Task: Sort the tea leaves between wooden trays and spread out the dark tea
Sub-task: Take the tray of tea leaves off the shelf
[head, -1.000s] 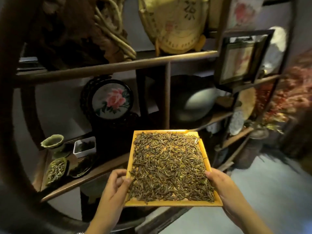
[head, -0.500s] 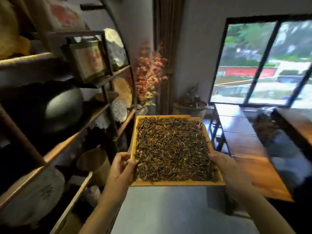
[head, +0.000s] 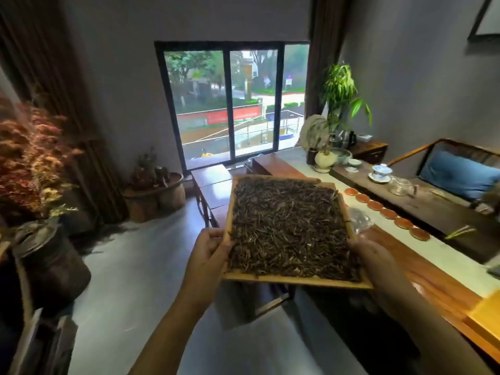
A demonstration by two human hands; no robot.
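I carry a square wooden tray [head: 295,280] in front of me, held in the air above the floor. Dark tea leaves [head: 289,226] cover its whole bottom in a loose, even layer. My left hand [head: 209,253] grips the tray's left rim near the front corner, thumb on top. My right hand [head: 370,257] grips the right rim, fingers curled under it. The corner of a second yellowish wooden tray [head: 487,315] shows on the long table at the far right edge.
A long wooden table [head: 422,269] runs along the right, bearing a row of orange coasters [head: 389,213], a glass teapot [head: 401,185] and cups. A bench [head: 213,182] stands under the window ahead. A dark jar [head: 51,263] with dried flowers stands left.
I have turned right, away from the shelf unit, and now face the window and the long table. Both hands keep the same hold on the tray of tea.
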